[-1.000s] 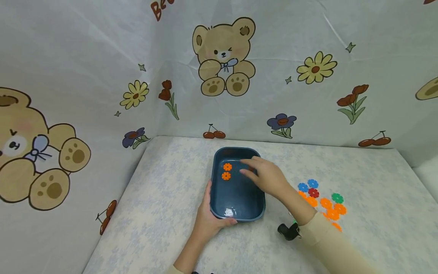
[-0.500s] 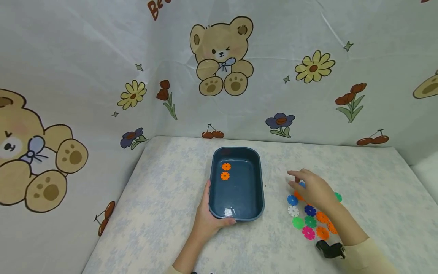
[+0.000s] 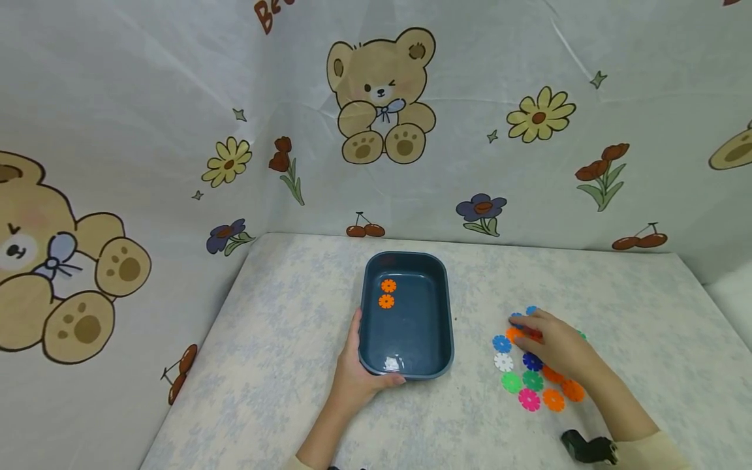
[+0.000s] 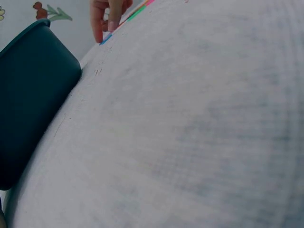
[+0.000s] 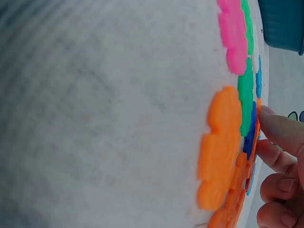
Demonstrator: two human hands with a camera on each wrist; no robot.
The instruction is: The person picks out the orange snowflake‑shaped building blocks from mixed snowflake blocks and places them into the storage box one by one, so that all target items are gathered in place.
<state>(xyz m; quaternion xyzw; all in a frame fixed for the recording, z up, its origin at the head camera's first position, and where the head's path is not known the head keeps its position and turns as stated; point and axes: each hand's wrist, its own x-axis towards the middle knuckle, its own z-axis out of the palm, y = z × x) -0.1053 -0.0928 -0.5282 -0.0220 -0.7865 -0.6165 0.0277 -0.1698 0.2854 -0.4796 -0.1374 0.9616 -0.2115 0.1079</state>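
My left hand holds a dark blue rectangular tray at its near left corner, thumb over the near rim and fingers along the left wall. Two orange notched plastic discs lie flat inside, near the left wall. To the right, my right hand is low over a cluster of similar discs. Its index finger and thumb stand apart around an orange disc and touch the cluster near a blue disc. Parts of several discs are hidden under the hand. The right wrist view shows the thumb at the pile's edge.
Around the right hand lie a white disc, a light green disc, a pink disc and several orange ones. A patterned cloth backdrop rises behind the pale table.
My right hand has left the tray, moved right to the disc cluster and lowered its fingers onto it. The left hand and the tray stay in place.
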